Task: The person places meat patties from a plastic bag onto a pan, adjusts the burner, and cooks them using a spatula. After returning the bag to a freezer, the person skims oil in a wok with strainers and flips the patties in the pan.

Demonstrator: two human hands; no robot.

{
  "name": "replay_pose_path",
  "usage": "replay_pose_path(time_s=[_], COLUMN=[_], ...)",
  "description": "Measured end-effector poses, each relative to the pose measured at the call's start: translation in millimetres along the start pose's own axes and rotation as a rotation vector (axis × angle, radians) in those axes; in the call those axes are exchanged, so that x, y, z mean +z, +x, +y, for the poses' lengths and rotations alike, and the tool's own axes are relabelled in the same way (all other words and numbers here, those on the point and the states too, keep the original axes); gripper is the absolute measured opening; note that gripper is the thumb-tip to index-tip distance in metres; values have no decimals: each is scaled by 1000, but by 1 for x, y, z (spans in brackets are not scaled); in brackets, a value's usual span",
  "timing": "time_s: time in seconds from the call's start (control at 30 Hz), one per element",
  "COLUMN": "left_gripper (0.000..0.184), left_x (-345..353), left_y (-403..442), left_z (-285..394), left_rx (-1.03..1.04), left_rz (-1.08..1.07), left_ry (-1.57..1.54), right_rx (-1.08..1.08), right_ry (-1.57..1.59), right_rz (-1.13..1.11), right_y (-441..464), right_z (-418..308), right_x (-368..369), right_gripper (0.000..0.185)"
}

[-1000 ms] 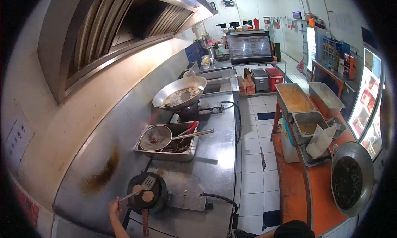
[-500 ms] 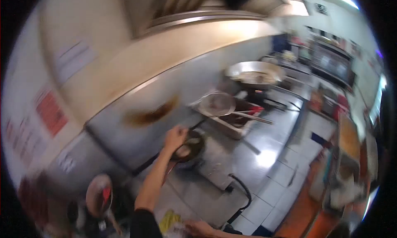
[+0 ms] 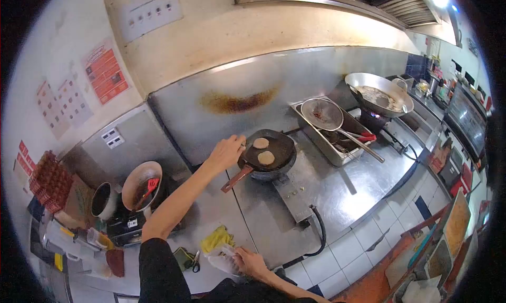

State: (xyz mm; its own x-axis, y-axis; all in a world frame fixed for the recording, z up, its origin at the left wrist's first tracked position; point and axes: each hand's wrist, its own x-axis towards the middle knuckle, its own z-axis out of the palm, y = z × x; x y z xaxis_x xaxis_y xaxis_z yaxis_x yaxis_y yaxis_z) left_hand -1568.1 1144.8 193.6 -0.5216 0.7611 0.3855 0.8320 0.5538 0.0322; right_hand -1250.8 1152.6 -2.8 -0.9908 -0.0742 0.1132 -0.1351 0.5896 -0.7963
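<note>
A dark square frying pan [image 3: 282, 145] with a brown handle [image 3: 237, 178] sits on the burner, holding two pale round patties [image 3: 266, 157]. My left hand [image 3: 226, 153] is over the pan's left edge, fingers pinched together. What they hold, if anything, I cannot make out. Lower down, my right hand [image 3: 251, 263] grips a clear plastic bag [image 3: 224, 262] above the steel counter. A yellow-green cloth [image 3: 217, 241] lies just beside the bag. Near it are dark-handled scissors [image 3: 195, 261].
A strainer [image 3: 322, 114] rests across a metal tray [image 3: 337, 147] right of the pan. Farther back stands a large wok [image 3: 378, 95] over a flame. To the left are a pan with a red spatula [image 3: 152, 185] and stacked egg trays [image 3: 50, 182]. A black hose [image 3: 321, 232] curves by the front edge.
The view has shifted, so the pan now appears farther right and higher. My left hand has drawn from over the pan towards its left edge. Both patties now show clearly.
</note>
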Motion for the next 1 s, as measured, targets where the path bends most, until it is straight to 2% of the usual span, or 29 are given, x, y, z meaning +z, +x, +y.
replay_pose_path(time_s=[0.07, 0.13, 0.17, 0.23, 0.27, 0.33, 0.37, 0.43, 0.5, 0.6, 0.63, 0.7, 0.73, 0.77, 0.83, 0.9, 0.97, 1.0], left_gripper=[22, 23, 23, 22, 22, 27, 27, 29, 29, 24, 24, 24, 33, 33, 50, 65, 72, 68], left_x=[19, 32, 30, 12, 10, 17, 24, 37, 30, 5, 3, -4, 4, 14, 16, 32, 53, 84], left_y=[-11, -33, -46, -77, -94, -146, -182, -252, -315, -398, -427, -483, -514, -540, -552, -556, -552, -556], left_z=[-35, -68, -78, -80, -84, -83, -75, -47, -11, 30, 40, 66, 71, 68, 59, 29, 0, -11], left_rx=[-5, 216, 199, -138, -168, -423, -481, -718, -824, -856, -908, -1124, -1241, -1262, -1438, -1607, -1589, -1574], left_rz=[-72, 24, 10, -30, -41, -109, -126, -150, -309, -434, -456, -310, -292, -294, -434, -265, -269, -295], left_ry=[94, 254, 266, 213, 223, 110, 110, 259, 242, 103, 90, -248, -235, -246, -7, -102, -106, -58], right_rx=[-25, -40, -50, 13, 2, -17, -26, 1, 15, -10, -11, -3, -3, 25, 41, 83, 63, 57], right_ry=[49, -40, -25, 51, 62, -8, 2, -60, -51, -22, -15, 17, 20, 64, 84, 155, 104, 65], right_rz=[15, 104, 87, 90, 61, 161, 102, 173, 158, 194, 136, 164, 133, 147, 135, 141, 120, 134], right_y=[0, -3, -5, -3, -1, -3, -5, 0, -2, 3, 5, 4, 2, 2, 3, 2, 5, 6], right_z=[4, 11, 12, 4, 5, 7, 7, 0, -6, 3, -2, -15, -16, -18, -18, -20, -24, -26], right_x=[3, 12, 13, 5, 7, 13, 14, 10, 9, 16, 17, 10, 14, 15, 17, 19, 20, 18], right_gripper=[19, 16, 16, 11, 11, 8, 8, 8, 7, 6, 6, 7, 7, 7, 7, 7, 6, 6])
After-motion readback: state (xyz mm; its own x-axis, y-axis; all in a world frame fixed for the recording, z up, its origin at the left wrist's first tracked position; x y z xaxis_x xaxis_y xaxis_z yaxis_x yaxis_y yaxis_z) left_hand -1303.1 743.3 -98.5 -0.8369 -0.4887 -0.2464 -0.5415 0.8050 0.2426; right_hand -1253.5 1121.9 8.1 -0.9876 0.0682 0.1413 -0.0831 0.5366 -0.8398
